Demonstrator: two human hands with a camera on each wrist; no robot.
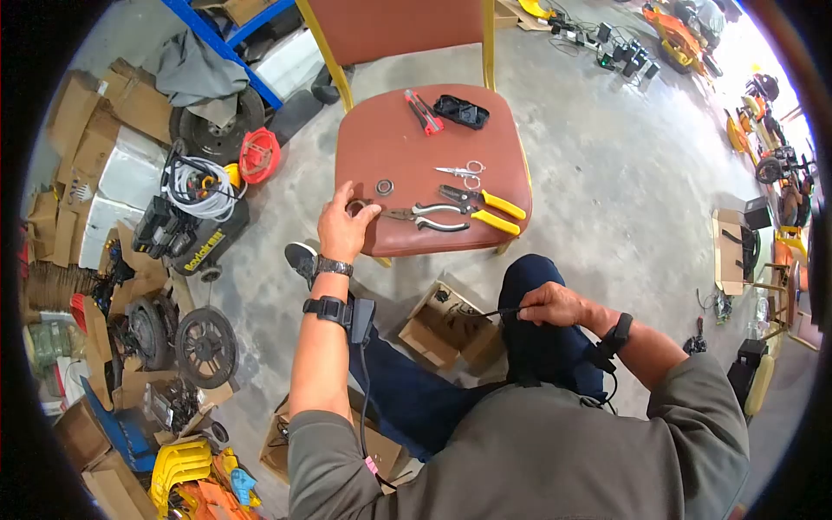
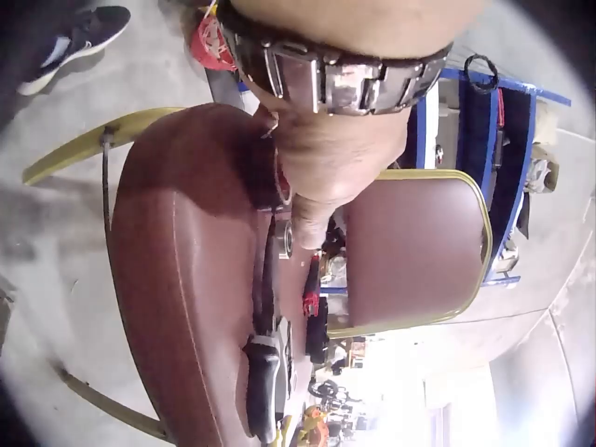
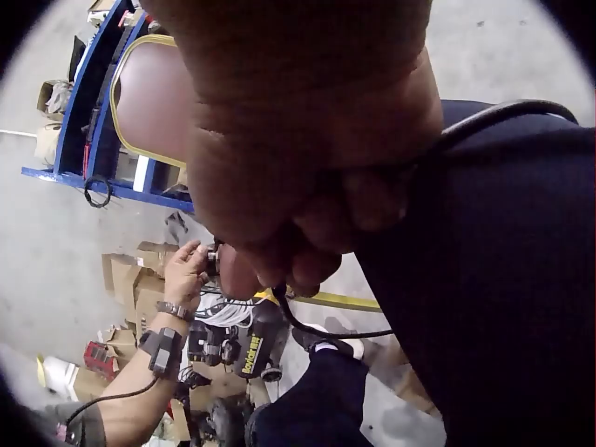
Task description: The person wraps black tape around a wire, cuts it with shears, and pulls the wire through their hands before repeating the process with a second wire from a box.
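At the seat's front left corner, my left hand [image 1: 343,227] has its thumb and fingers around a small ring [image 1: 355,208], partly hidden by them. A small metal bearing [image 1: 385,186] lies just beyond, also visible in the left wrist view as a bearing [image 2: 285,239] beside the left hand [image 2: 331,163]. Pliers with black and white handles [image 1: 442,208] lie right of that hand, next to a yellow-handled tool [image 1: 496,212]. Over the right thigh, my right hand [image 1: 555,305] pinches a black cable [image 1: 503,311]; the right hand [image 3: 307,177] hides much of it in the right wrist view.
Scissors [image 1: 471,172], a red cutter [image 1: 424,113] and a black case [image 1: 461,111] lie farther back on the brown chair seat [image 1: 364,139]. An open cardboard box [image 1: 429,340] stands on the floor between the legs. Wheels, boxes and a compressor [image 1: 208,243] crowd the left.
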